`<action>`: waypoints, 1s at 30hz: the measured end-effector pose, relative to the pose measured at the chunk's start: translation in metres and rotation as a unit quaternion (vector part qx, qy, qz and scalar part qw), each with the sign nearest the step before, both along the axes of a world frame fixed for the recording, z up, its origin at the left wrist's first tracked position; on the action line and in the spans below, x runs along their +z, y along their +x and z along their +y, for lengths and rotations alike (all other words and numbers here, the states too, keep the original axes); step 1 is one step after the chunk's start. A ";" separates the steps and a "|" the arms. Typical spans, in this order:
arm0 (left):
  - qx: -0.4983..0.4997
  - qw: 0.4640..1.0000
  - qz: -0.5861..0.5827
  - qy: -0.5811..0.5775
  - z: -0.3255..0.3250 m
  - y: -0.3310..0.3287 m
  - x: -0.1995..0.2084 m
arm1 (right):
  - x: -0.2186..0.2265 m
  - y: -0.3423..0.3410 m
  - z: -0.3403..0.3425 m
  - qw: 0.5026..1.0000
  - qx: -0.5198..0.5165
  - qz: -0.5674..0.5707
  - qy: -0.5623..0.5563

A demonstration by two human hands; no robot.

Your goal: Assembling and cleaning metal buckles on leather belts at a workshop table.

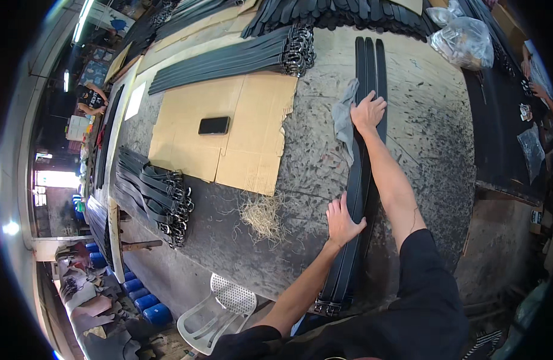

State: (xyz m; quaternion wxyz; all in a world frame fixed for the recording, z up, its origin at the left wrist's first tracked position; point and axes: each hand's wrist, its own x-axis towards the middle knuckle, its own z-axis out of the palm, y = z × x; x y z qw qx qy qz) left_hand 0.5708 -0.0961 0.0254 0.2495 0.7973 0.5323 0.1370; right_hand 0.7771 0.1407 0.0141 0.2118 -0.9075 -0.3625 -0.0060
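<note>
Several long black leather belts (363, 162) lie side by side down the table in front of me, their buckles (328, 307) at the near end close to my body. My left hand (345, 225) rests across the near half of the belts, fingers and thumb spread apart. Farther up, my right hand (367, 113) is laid over the belts, its fingers stretched to the right. A crumpled grey cloth (343, 117) touches the thumb side of my right hand and hangs along the belts' left edge. Whether part of it is under the palm is hidden.
Left on the worn table (312, 162) are flattened cardboard (252, 138) with a phone (214, 125), two buckled belt bundles (228, 57) (147, 186) and a tangle of straw-coloured thread (261, 217). Plastic bags (465, 42) sit far right. A white chair (219, 312) stands near left; other people are at both sides.
</note>
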 end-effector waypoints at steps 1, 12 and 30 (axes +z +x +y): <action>-0.001 1.000 0.001 0.002 0.001 0.001 0.002 | -0.001 0.002 0.004 1.000 0.001 -0.016 0.006; 0.072 0.995 0.050 -0.049 -0.007 0.035 0.022 | 0.006 0.012 0.012 0.999 -0.020 0.020 -0.040; 0.111 0.992 0.043 -0.038 -0.013 0.042 0.016 | 0.016 0.040 -0.014 0.983 -0.005 0.180 -0.041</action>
